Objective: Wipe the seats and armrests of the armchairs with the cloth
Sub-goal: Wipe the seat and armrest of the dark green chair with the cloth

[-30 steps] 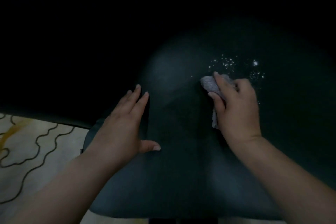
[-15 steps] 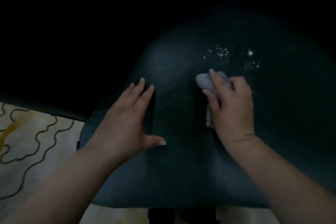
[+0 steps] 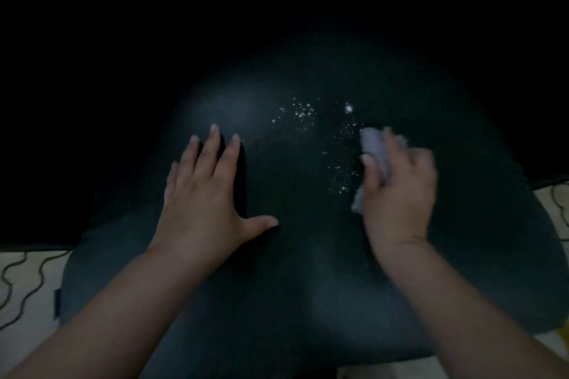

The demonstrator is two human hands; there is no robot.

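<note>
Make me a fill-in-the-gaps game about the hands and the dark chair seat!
1. The crumpled pale grey cloth is held in the person's ____ hand.
2. The left hand lies ____ on the dark rounded chair seat, fingers spread.
3. The tiny specks scattered on the seat are ____ in colour.
4. The pale floor at the left has wavy ____ lines.

Missing words: right; flat; white; black

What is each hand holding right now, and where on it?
Right hand grips the bunched cloth around its middle. Left hand holds nothing, resting flat on the seat.
</note>
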